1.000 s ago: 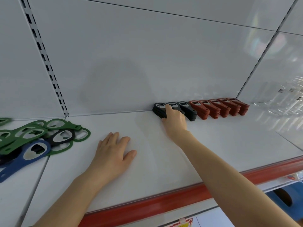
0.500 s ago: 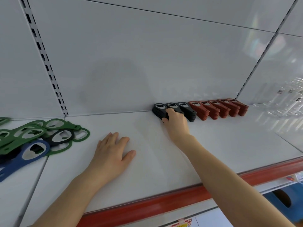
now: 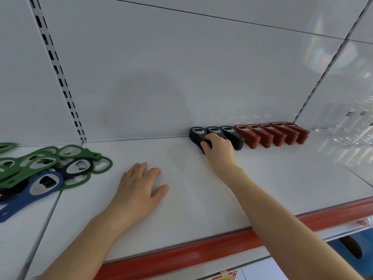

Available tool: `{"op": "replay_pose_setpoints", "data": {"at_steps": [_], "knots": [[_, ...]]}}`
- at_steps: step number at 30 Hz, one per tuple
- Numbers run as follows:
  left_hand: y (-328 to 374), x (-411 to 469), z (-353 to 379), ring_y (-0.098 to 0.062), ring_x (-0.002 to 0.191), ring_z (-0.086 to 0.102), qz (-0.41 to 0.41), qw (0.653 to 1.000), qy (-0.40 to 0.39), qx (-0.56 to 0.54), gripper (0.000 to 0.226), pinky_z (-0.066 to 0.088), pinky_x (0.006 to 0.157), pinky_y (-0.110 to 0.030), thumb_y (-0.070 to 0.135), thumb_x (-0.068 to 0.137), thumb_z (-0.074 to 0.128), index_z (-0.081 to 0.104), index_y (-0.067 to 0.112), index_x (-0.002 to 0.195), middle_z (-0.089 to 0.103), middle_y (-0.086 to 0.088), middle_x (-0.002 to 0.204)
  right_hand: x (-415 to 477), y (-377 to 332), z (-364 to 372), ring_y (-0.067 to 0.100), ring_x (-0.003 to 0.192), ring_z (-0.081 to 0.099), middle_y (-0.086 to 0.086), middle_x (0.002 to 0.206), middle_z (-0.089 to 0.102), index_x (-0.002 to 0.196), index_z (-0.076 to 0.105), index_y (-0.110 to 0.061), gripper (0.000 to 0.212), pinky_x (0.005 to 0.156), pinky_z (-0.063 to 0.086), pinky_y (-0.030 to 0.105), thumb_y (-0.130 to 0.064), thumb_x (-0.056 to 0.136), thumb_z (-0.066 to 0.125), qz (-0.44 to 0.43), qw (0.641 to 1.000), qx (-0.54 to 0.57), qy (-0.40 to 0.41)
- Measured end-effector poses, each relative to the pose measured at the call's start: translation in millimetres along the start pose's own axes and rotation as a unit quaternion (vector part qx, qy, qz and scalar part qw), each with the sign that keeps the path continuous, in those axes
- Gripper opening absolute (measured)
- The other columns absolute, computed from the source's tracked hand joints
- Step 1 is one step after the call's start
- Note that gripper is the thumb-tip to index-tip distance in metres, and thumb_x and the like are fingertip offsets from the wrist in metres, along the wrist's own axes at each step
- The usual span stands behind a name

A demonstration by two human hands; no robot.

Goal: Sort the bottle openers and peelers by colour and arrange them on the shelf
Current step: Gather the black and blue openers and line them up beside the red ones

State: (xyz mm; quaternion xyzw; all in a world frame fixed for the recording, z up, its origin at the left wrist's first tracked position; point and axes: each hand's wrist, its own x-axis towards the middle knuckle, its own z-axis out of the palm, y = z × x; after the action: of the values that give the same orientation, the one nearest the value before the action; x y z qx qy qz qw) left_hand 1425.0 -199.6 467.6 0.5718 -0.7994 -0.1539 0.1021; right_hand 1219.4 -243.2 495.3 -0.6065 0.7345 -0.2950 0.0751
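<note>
White shelf (image 3: 272, 178), half sorted
Stacked along the back edge: black bottle openers (image 3: 197, 132) then red bottle openers (image 3: 270, 134); right hand (image 3: 219, 150) curls its fingers round a black stack, left hand (image 3: 139, 188) lies flat and open nearer the front edge. At the left end, a loose pile (image 3: 36, 170) of green, blue and black ones.

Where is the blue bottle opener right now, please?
In the head view the blue bottle opener lies at the far left of the shelf, at the front of the loose pile of green openers, left of the left hand.
</note>
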Motion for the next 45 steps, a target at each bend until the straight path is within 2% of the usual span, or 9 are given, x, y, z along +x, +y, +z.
{"op": "replay_pose_setpoints", "data": {"at_steps": [12, 17, 21, 27, 30, 35, 38, 42, 45], "knots": [[3.1, -2.5, -3.5, -0.02, 0.143, 0.002, -0.006, 1.0, -0.001, -0.009, 0.05, 0.007, 0.116, -0.035, 0.046, 0.095, 0.035, 0.027, 0.026, 0.141, 0.012, -0.004, 0.154, 4.0, 6.8, 7.8, 0.033, 0.107, 0.051, 0.015, 0.117, 0.056, 0.122, 0.044, -0.005, 0.034, 0.074, 0.035, 0.031, -0.012, 0.09, 0.054, -0.005, 0.999, -0.028, -0.042], [2.0, -1.9, -2.9, -0.02, 0.143, 0.003, -0.005, 1.0, -0.001, -0.004, 0.055, 0.007, 0.116, -0.035, 0.055, 0.093, 0.027, 0.028, 0.026, 0.14, 0.014, -0.004, 0.153, 4.1, 8.2, 6.6, 0.034, 0.108, 0.05, 0.016, 0.118, 0.056, 0.124, 0.043, -0.005, 0.035, 0.079, 0.038, 0.034, -0.012, 0.091, 0.053, -0.01, 0.999, -0.031, -0.039], [3.6, -2.9, -4.0, -0.02, 0.144, 0.002, -0.008, 1.0, -0.001, -0.013, 0.051, 0.006, 0.116, -0.034, 0.046, 0.095, 0.035, 0.027, 0.026, 0.141, 0.012, -0.004, 0.154, 3.0, 8.4, 6.2, 0.034, 0.107, 0.051, 0.015, 0.116, 0.056, 0.124, 0.043, -0.005, 0.036, 0.077, 0.038, 0.033, -0.012, 0.09, 0.053, -0.005, 0.999, -0.021, -0.037], [3.6, -2.9, -3.9, -0.02, 0.144, 0.003, -0.009, 1.0, 0.005, -0.022, 0.051, 0.005, 0.116, -0.035, 0.045, 0.095, 0.036, 0.028, 0.025, 0.141, 0.013, -0.004, 0.154, 3.2, 5.6, 6.4, 0.034, 0.099, 0.052, 0.017, 0.107, 0.057, 0.105, 0.045, -0.002, 0.018, 0.067, 0.031, 0.03, -0.011, 0.09, 0.05, -0.003, 0.999, -0.029, -0.034], [4.7, -3.7, -4.6, -0.02, 0.143, 0.003, -0.008, 1.0, 0.007, -0.025, 0.051, 0.005, 0.116, -0.034, 0.046, 0.095, 0.037, 0.029, 0.025, 0.141, 0.014, -0.004, 0.154, 3.1, 4.2, 5.5, 0.035, 0.095, 0.052, 0.02, 0.103, 0.057, 0.09, 0.036, -0.007, 0.013, 0.064, 0.027, 0.03, -0.008, 0.09, 0.048, -0.003, 0.999, -0.044, -0.031], [4.4, -3.0, -4.7, -0.021, 0.143, 0.004, -0.006, 1.0, 0.007, -0.017, 0.052, 0.006, 0.115, -0.031, 0.049, 0.095, 0.035, 0.029, 0.025, 0.141, 0.015, -0.005, 0.153, 3.2, 3.4, 4.9, 0.03, 0.08, 0.042, 0.02, 0.102, 0.058, 0.088, 0.032, -0.008, 0.016, 0.063, 0.026, 0.031, -0.008, 0.09, 0.048, -0.007, 0.998, -0.064, -0.028], [5.1, -3.4, -5.3, -0.02, 0.143, 0.004, -0.006, 1.0, 0.011, -0.023, 0.05, 0.005, 0.115, -0.031, 0.045, 0.095, 0.038, 0.028, 0.026, 0.141, 0.014, -0.004, 0.154, 3.3, 5.0, 5.8, 0.035, 0.089, 0.05, 0.02, 0.101, 0.058, 0.088, 0.032, -0.008, 0.016, 0.063, 0.026, 0.031, -0.009, 0.09, 0.048, -0.009, 0.998, -0.061, -0.027], [4.8, -3.1, -5.4, -0.02, 0.143, 0.004, -0.004, 1.0, 0.014, -0.024, 0.05, 0.005, 0.114, -0.03, 0.045, 0.095, 0.038, 0.029, 0.025, 0.14, 0.014, -0.004, 0.154, 2.0, 5.4, 3.3, 0.032, 0.083, 0.046, 0.017, 0.09, 0.055, 0.086, 0.038, -0.006, 0.021, 0.063, 0.026, 0.03, -0.024, 0.093, 0.048, -0.003, 0.999, -0.032, -0.008], [4.2, -2.7, -4.4, -0.02, 0.143, 0.004, -0.004, 0.999, 0.017, -0.027, 0.05, 0.005, 0.114, -0.03, 0.045, 0.095, 0.038, 0.03, 0.025, 0.14, 0.014, -0.004, 0.154, 3.4, 5.8, 3.1, 0.036, 0.09, 0.052, 0.02, 0.097, 0.06, 0.087, 0.047, -0.003, 0.023, 0.063, 0.024, 0.031, -0.024, 0.096, 0.044, -0.013, 0.999, -0.039, 0.008]]}}
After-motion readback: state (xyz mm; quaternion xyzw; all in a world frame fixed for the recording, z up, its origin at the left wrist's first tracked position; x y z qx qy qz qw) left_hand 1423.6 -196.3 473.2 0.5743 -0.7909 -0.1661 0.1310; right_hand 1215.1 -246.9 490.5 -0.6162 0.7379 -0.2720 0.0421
